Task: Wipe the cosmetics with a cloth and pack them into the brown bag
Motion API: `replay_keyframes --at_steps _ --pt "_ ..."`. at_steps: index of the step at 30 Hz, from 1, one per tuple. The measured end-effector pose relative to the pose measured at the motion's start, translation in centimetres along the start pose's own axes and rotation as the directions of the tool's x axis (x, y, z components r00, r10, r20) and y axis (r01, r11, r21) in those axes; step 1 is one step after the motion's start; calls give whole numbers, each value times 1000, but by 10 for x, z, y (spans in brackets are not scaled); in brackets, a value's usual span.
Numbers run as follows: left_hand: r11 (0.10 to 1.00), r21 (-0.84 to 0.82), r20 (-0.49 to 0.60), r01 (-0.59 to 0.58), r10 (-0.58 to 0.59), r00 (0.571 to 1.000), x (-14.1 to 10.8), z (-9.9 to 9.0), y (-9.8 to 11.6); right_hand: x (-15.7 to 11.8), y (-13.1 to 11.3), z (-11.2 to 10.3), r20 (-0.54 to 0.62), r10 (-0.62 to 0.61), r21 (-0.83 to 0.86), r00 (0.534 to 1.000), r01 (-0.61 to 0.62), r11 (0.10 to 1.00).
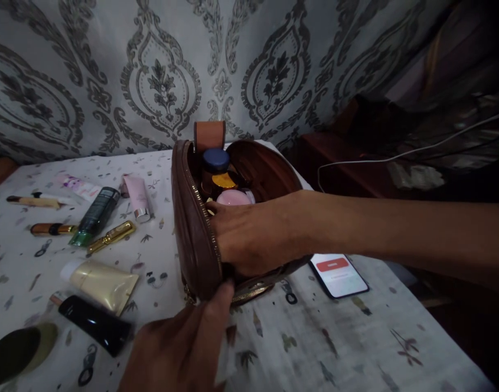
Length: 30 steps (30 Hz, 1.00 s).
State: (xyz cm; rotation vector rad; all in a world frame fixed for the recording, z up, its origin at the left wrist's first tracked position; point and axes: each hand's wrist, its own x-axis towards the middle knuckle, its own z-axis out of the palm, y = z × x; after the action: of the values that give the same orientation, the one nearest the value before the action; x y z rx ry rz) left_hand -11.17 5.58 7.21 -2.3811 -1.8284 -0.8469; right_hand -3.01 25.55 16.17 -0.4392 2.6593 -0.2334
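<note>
A brown leather zip bag (192, 234) stands unzipped on the cloth-covered table. My right hand (253, 239) reaches down into it from the right, and its fingertips are hidden inside. Just beyond that hand, in the bag, sit a jar with a blue lid (215, 159), a yellow-orange round item (225, 181) and a pink round lid (234, 197). At the bag's near corner, my left hand (184, 343) grips the edge beside the zipper, its fingers partly hidden.
Left of the bag lie a pink tube (135, 196), a dark green tube (96, 215), a gold tube (111, 237), a cream tube (100, 283) and a black bottle (92, 321). To the right are a lit phone (338, 275) and a white cable (371, 161).
</note>
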Motion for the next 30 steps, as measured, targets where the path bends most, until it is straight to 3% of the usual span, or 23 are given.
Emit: replay_keyframes --at_steps 4,10,14,21,25,30 --pt "998 -40 -6 -56 56 998 16 4 -3 0 2 4 -19 -2 -1 1000 2 1000" --pt "993 -6 -38 -115 115 993 12 8 -5 1 4 4 -54 -49 -25 997 48 999" --pt "992 42 -141 -121 126 982 11 11 -5 0 1 1 -35 -11 -22 999 10 1000" --pt "990 59 -20 -131 132 991 14 5 -4 0 1 1 -17 2 -11 1000 -3 1000" --pt "989 64 -86 -136 141 986 13 6 -5 1 -1 4 0 50 -10 999 -50 999" --pt "986 60 -6 -154 154 988 13 2 -5 0 -2 6 -12 32 -16 999 -33 999"
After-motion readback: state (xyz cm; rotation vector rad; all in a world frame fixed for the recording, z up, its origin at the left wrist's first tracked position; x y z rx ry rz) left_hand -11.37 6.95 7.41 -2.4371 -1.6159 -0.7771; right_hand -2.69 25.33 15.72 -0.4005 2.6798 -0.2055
